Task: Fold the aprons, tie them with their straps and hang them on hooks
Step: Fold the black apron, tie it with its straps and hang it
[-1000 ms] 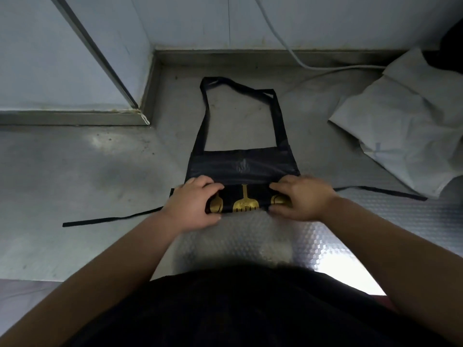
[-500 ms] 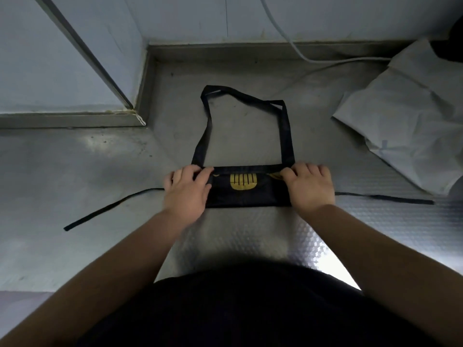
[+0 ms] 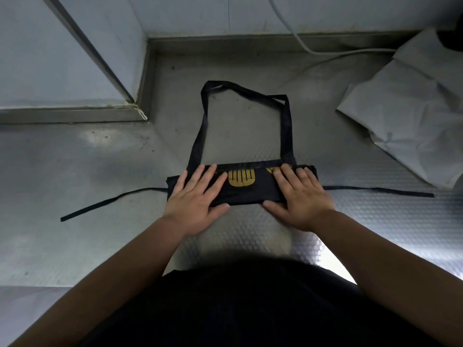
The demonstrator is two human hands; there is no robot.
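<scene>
Hands first: left hand and right hand both lie flat, palms down, fingers straight and spread, pressing on the folded black apron; neither grips anything.

Steel desk carries everything. Crumpled white cloth at far right, well apart from the apron; maybe another apron, cannot tell.

Apron sits mid-desk, folded into a narrow band running left to right, one hand on each end, thumbs at the near edge. Neck loop lies flat on the far side of the band. Left waist strap trails off left and nearer; right waist strap runs straight right. Gold print shows between the hands.

Step in hand, my read: flattening the fold before tying. To do it well:
- Press evenly and smooth from the middle out to the ends so the layers line up.
- Leave both waist straps free outside the band, not trapped under it.
- Pin with one hand while the other fetches a strap; thin fabric likely springs open.
- Leave the neck loop out for the hook.
</scene>
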